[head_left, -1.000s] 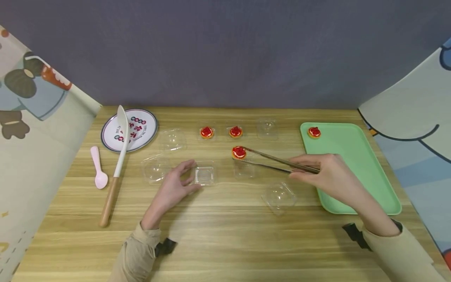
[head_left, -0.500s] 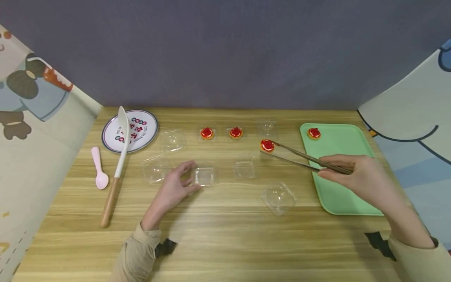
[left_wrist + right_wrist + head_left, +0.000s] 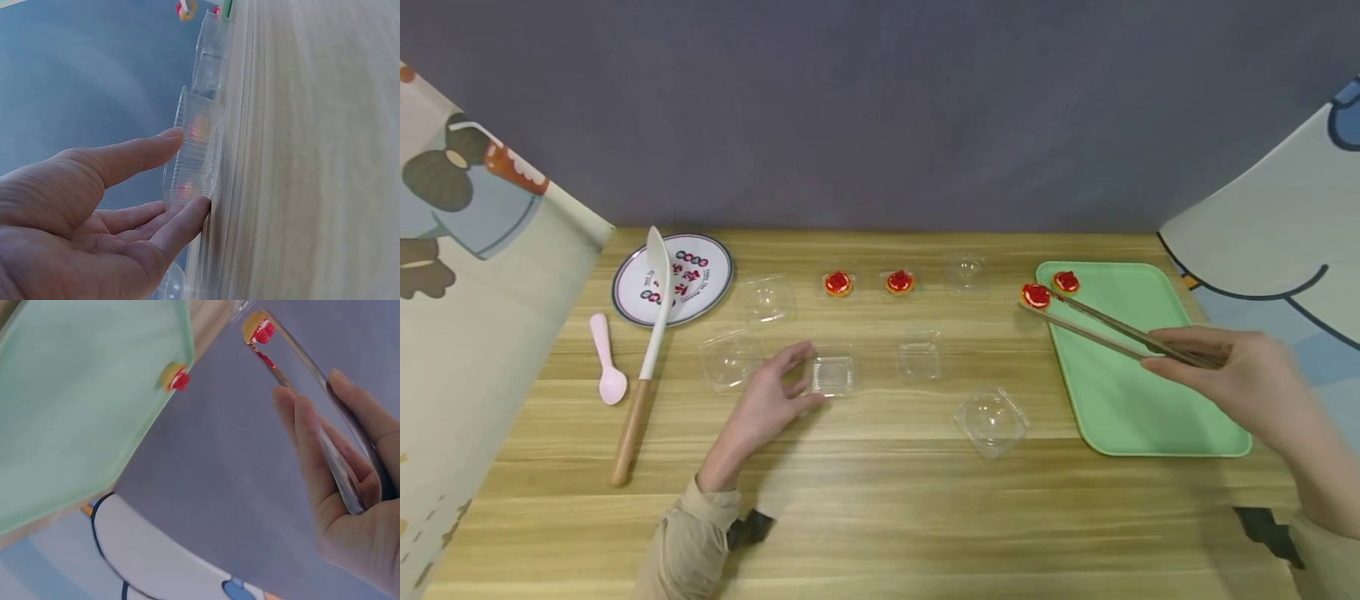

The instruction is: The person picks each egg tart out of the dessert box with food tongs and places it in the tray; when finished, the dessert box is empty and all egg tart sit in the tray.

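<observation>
1. The right hand (image 3: 1258, 375), at the right of the frame, is clamped on metal tongs (image 3: 341, 475), pinching them between thumb and fingers.
2. The tongs' tips grip the held tart (image 3: 1035, 296), red-topped, which appears across the upper-left edge of the green tray (image 3: 1150, 400); the right wrist view shows it raised, apart from the tray.
3. The tray tart (image 3: 1065, 282) sits in the tray's upper-left corner.
4. The left hand (image 3: 767, 404), left of centre, has thumb and fingers apart, holding the clear container (image 3: 832, 372) by its left side on the table (image 3: 865, 517).
5. At upper centre two tarts (image 3: 899, 282) sit side by side in clear packaging; more transparent pieces (image 3: 992, 422) lie around the middle.
6. At upper left, a ladle (image 3: 655, 342) lies across a printed plate (image 3: 711, 293), with a pink spoon (image 3: 613, 385) just beside.
</observation>
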`<state>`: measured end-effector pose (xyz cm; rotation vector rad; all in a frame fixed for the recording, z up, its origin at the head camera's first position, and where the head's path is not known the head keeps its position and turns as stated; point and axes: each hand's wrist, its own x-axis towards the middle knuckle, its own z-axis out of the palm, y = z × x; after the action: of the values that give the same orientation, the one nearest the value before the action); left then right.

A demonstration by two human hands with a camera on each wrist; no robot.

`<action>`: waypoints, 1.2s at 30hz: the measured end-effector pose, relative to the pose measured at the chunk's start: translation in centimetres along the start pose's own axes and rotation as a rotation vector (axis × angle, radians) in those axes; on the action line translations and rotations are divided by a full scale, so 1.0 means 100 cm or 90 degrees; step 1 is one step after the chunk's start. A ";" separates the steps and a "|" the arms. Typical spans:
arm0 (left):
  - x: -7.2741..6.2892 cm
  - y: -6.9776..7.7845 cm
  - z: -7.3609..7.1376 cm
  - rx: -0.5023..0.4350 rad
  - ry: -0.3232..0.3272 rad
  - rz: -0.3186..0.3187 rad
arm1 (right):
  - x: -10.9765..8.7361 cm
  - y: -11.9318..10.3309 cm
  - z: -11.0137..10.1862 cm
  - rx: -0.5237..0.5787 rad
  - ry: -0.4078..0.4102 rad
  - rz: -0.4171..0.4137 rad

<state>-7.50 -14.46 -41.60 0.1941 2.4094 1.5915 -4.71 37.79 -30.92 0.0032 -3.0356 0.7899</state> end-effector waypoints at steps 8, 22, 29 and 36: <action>0.000 -0.001 0.000 -0.003 0.003 -0.002 | 0.001 0.023 -0.008 0.008 0.003 0.045; 0.001 -0.001 0.000 0.005 0.000 -0.009 | 0.012 0.062 -0.021 -0.063 0.012 0.094; 0.001 -0.002 0.000 0.008 0.004 -0.004 | 0.016 0.071 -0.027 -0.102 -0.003 0.125; 0.001 -0.001 0.000 0.017 0.005 -0.003 | 0.019 0.076 -0.028 -0.115 0.004 0.117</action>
<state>-7.59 -14.48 -41.73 0.1884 2.4365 1.5608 -6.57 45.80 -32.16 -0.2823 -3.1214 0.5160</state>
